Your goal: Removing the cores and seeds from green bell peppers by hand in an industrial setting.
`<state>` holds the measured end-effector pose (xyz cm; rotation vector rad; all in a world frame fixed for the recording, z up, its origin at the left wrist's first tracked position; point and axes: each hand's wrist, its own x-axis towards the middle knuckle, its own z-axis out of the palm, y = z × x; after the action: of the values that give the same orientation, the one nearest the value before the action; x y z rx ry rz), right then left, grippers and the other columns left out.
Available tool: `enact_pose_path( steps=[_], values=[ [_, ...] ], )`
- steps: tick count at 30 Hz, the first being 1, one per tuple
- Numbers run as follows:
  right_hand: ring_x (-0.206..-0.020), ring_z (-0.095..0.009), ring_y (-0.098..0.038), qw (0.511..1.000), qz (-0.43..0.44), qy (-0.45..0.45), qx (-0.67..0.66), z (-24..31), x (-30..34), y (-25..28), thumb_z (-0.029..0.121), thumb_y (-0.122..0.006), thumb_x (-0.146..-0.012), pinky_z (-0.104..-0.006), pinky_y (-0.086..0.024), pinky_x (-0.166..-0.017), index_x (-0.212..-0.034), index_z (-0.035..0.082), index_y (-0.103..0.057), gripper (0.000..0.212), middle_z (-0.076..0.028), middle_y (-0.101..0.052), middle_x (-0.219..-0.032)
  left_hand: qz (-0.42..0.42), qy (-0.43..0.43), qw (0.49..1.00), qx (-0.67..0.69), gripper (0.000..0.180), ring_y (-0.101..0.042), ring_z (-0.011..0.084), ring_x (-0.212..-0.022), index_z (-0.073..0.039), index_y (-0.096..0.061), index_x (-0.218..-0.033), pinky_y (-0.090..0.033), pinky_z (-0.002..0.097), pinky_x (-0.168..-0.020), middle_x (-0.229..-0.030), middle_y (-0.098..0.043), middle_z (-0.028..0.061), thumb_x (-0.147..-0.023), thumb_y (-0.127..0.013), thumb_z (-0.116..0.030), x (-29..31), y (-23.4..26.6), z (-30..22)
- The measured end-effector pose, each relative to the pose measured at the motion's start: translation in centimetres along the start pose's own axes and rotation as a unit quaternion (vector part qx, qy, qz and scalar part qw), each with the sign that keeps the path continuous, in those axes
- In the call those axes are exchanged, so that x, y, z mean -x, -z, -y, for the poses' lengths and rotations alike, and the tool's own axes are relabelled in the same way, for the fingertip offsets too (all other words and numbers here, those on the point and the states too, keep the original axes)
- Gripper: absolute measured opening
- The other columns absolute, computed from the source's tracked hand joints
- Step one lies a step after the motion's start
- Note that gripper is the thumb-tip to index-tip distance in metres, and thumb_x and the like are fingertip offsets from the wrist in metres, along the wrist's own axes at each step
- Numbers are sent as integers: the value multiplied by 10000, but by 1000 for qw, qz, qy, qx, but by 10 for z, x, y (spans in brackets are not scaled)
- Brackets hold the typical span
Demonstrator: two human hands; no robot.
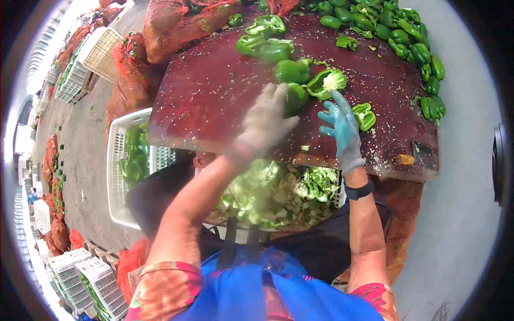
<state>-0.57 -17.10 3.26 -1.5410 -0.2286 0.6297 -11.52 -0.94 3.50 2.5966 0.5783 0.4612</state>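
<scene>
Reaching across the worktop [214, 91], both hands are spreading open: left hand [266, 119] touching a pepper [295, 98], right hand [341, 128] nearer the halved pepper [327, 83], just beyond.

floor [85, 144]: grey concrete | left: white plastic crates [88, 278], red mesh sacks [56, 235] lined up | light: bright daylight | right: pale ground [460, 176]

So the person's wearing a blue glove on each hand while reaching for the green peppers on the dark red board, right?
Not quite. The head view shows only the right hand in a blue glove; the left hand wears a pale grey one. Both do reach toward the green peppers on the dark red board.
</scene>
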Motion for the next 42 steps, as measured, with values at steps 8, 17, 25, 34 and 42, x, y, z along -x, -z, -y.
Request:
enact_pose_path(
  steps=[8, 17, 25, 34, 42],
  values=[
    [-1202, -273, -592, 996, 58, 40, 49, -4, -1, 6, 373, -493, -1038, -415, -499, -964, -1558, 158, -395, 571, -177, -479, -1494, 35, 41, 968, 244, 554, -613, 269, -1087, -52, -520, -1370, -512, 386, -889, -1200, -627, 137, -909, -645, -332, -13, -42, 38],
    [-1123, -159, -620, 994, 69, 76, 44, -2, 5, 5, 322, -547, -1021, -309, -526, -887, -1446, 73, -537, 493, -67, -607, -1344, 112, 194, 695, 683, 475, -618, 88, -853, -82, -600, -1345, -485, 234, -667, -1150, -697, 39, -1004, -507, -400, 40, 16, 35],
    [-1083, -258, -685, 974, -122, 58, -183, 23, 3, 60, 313, -428, -1045, -372, -561, -886, -1377, 32, -569, 457, -164, -659, -1270, -106, 190, 974, -58, 629, -643, 385, -1088, -76, -565, -1347, -517, 449, -943, -1235, -637, 225, -825, -768, -363, 7, 39, 120],
    [-1081, -283, -681, 960, -163, 69, -217, 26, 4, 72, 306, -461, -1051, -386, -571, -881, -1410, 23, -518, 461, -182, -632, -1294, -100, -41, 991, 85, 389, -679, 323, -985, -51, -672, -1165, -533, 422, -894, -1099, -674, 174, -854, -742, -272, -22, -11, -5],
    [-1077, -295, -683, 949, -168, 94, -251, 31, 4, 75, 288, -443, -1068, -393, -588, -884, -1418, 30, -508, 440, -201, -621, -1302, 48, 224, 956, 181, 615, -639, 377, -1157, 0, -668, -1176, -490, 453, -989, -1191, -677, 252, -843, -696, -516, -109, -79, -101]
  ],
)
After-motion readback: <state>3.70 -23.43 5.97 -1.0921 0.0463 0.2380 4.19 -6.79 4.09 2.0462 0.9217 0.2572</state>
